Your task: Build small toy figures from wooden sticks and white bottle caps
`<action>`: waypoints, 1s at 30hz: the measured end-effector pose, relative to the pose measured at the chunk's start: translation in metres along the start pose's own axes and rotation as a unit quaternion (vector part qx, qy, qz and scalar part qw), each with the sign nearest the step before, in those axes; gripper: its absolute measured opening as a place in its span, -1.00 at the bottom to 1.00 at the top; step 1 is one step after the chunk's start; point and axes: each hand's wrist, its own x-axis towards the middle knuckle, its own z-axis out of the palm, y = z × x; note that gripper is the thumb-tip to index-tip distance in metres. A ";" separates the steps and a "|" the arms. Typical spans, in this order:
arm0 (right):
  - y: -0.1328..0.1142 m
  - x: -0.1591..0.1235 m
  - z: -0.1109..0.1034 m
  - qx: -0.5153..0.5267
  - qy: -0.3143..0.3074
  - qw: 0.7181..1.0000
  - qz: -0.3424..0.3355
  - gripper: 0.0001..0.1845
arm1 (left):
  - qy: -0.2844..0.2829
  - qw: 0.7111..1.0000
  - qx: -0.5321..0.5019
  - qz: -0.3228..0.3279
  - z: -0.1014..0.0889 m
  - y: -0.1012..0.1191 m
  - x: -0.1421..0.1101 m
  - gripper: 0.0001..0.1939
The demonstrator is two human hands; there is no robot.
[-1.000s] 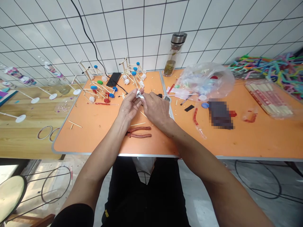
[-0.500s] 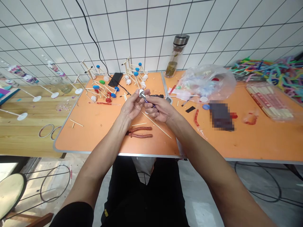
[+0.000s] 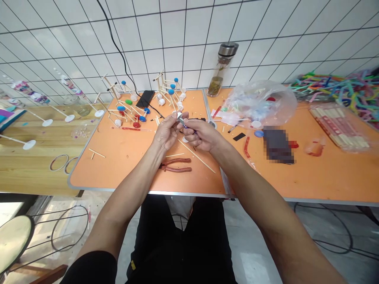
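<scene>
Over the orange table top (image 3: 118,165), my left hand (image 3: 167,134) pinches a small white round cap (image 3: 179,116) between thumb and fingertips. My right hand (image 3: 200,135) grips a small silver-and-purple tool (image 3: 185,124), its tip against the cap. The fingers hide most of the tool. Below my hands lie red-handled pliers (image 3: 174,165) and a long wooden stick (image 3: 197,156). Models of wooden sticks and plastic caps (image 3: 127,114) stand beyond my left hand.
A black phone (image 3: 145,99) and a cable lie at the table's far edge. A plastic bag (image 3: 262,101), a glass bottle (image 3: 220,70) and a packet of sticks (image 3: 337,128) stand to the right. Colourful pipe cleaners (image 3: 340,92) are heaped far right. A wooden table (image 3: 29,169) adjoins at left.
My right hand has turned from back-up to fingers curled around the tool. The hands have shifted slightly apart, and the long stick now shows below them.
</scene>
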 end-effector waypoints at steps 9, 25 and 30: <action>0.024 0.003 0.015 -0.370 0.203 0.885 -0.199 -0.60 | -0.020 1.000 0.004 -0.020 -0.001 0.010 -0.001 -0.67; 0.002 -0.001 0.005 -0.051 -0.037 0.998 -0.008 -0.65 | -0.050 0.998 -0.043 -0.023 0.000 0.006 -0.006 -0.62; 0.015 -0.008 0.027 -0.380 0.200 0.898 -0.097 -0.68 | 0.004 1.000 -0.005 -0.005 -0.002 -0.002 0.000 -0.79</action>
